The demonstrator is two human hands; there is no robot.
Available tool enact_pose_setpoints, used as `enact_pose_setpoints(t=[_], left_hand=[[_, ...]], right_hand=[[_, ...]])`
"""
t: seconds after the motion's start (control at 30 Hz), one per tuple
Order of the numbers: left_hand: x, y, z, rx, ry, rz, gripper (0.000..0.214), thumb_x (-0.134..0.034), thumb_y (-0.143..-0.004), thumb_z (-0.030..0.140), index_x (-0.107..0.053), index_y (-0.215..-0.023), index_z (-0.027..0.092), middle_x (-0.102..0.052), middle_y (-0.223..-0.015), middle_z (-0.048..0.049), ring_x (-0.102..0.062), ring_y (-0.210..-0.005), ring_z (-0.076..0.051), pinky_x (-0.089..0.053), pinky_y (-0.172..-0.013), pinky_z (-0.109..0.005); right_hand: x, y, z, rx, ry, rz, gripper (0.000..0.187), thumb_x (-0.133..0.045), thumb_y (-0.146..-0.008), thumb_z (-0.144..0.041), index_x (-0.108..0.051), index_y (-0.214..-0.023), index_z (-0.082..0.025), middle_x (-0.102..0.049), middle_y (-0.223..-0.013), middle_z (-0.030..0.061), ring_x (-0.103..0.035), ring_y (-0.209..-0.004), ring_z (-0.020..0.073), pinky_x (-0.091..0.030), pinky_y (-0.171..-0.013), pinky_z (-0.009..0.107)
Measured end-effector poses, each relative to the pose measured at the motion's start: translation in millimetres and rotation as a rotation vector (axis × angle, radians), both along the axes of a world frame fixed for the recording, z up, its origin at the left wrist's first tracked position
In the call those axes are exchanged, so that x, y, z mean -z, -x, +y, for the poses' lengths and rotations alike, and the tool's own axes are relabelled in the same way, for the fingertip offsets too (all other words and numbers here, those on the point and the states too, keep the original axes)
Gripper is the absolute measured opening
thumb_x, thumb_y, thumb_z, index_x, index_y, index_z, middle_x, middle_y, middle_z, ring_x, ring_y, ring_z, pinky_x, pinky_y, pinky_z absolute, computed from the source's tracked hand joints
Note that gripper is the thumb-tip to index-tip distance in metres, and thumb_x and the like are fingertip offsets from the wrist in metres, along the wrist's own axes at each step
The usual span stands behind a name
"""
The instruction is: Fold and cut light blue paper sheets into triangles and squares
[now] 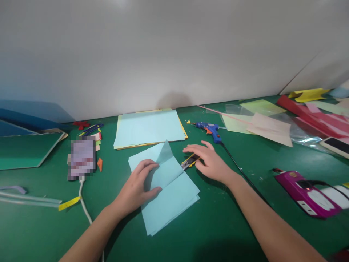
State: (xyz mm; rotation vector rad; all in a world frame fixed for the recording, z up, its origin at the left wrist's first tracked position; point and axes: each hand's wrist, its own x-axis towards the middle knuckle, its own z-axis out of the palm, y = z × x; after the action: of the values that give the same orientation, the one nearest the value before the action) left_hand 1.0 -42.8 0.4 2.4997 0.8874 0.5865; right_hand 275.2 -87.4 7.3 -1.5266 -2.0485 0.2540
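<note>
Several light blue paper sheets (171, 209) lie slightly fanned on the green table. The top sheet has a crease or slit across it, and a pointed corner (165, 153) stands up at its far edge. My left hand (141, 183) rests on the sheets, thumb apart from the bent fingers. To the right, my right hand (209, 160) is spread over a yellow and black utility knife (189, 162). The knife's front end touches or overlaps the paper's right edge. My right palm hides its rear part, but the fingers are not wrapped round it.
Behind lies a stack of coloured paper (149, 125), a light blue sheet on top. A blue glue gun (211, 130) trails its black cord beside my right arm. A purple power strip (305, 193) stands right; a phone-like device (81, 158) with a white cable lies left.
</note>
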Motion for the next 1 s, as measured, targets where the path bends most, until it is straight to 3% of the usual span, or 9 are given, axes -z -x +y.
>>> enact_pose_setpoints(t=[0.13,0.33,0.47,0.6,0.87,1.0], left_hand=[[1.1,0.8,2.6,-0.058,-0.038,0.008,0.046,-0.063,-0.079,0.022,-0.047,-0.122,0.023,-0.049,-0.124,-0.0091,-0.052,-0.116,-0.025,-0.046,-0.098,-0.042],[4.5,3.9,7.2,-0.11,-0.187,0.049,0.042,-0.061,-0.08,0.029,-0.053,-0.119,0.018,-0.053,-0.122,-0.0131,-0.054,-0.112,-0.03,-0.045,-0.095,-0.051],[3.0,1.8,5.7,0.019,-0.281,0.114,0.034,-0.048,-0.089,0.02,-0.055,-0.122,0.023,-0.053,-0.132,-0.011,-0.048,-0.123,-0.029,-0.038,-0.102,-0.052],[1.2,0.7,5.6,0.185,-0.22,0.222,0.044,-0.033,-0.091,0.009,-0.05,-0.129,0.025,-0.053,-0.137,-0.0053,-0.045,-0.13,-0.022,-0.037,-0.105,-0.048],[-4.0,1.0,6.1,0.158,-0.132,0.316,0.037,-0.033,-0.098,0.028,-0.047,-0.132,0.024,-0.05,-0.141,-0.0045,-0.042,-0.133,-0.021,-0.026,-0.113,-0.049],[-5.3,2.6,7.0,0.183,-0.156,0.335,0.042,-0.026,-0.096,0.016,-0.045,-0.133,0.023,-0.047,-0.143,-0.0041,-0.041,-0.133,-0.02,-0.021,-0.114,-0.052]], right_hand=[[-1.3,-13.7,-1.9,-0.004,0.042,-0.099,0.043,-0.041,-0.08,-0.007,-0.063,-0.11,-0.028,-0.065,-0.116,0.0053,-0.056,-0.114,0.0242,-0.017,-0.107,0.062],[-0.9,-8.9,0.0,-0.064,0.072,-0.119,0.032,-0.048,-0.09,-0.017,-0.064,-0.114,-0.031,-0.062,-0.109,0.0056,-0.058,-0.103,0.0215,-0.024,-0.104,0.057],[0.6,-7.8,1.4,-0.08,0.033,-0.17,0.034,-0.047,-0.092,-0.016,-0.065,-0.114,-0.034,-0.061,-0.103,0.0053,-0.057,-0.097,0.0206,-0.031,-0.099,0.053],[-3.2,-11.3,1.2,-0.1,0.05,-0.222,0.037,-0.044,-0.094,-0.015,-0.065,-0.115,-0.037,-0.059,-0.1,0.0054,-0.054,-0.091,0.0203,-0.035,-0.095,0.05],[-7.1,-20.0,-0.4,-0.111,0.099,-0.267,0.04,-0.037,-0.096,-0.015,-0.064,-0.119,-0.035,-0.058,-0.105,0.0086,-0.05,-0.094,0.0226,-0.042,-0.087,0.043],[-4.3,-19.7,1.2,-0.143,0.078,-0.272,0.051,-0.032,-0.093,-0.005,-0.063,-0.12,-0.036,-0.059,-0.108,0.0083,-0.051,-0.099,0.0222,-0.04,-0.089,0.043]])
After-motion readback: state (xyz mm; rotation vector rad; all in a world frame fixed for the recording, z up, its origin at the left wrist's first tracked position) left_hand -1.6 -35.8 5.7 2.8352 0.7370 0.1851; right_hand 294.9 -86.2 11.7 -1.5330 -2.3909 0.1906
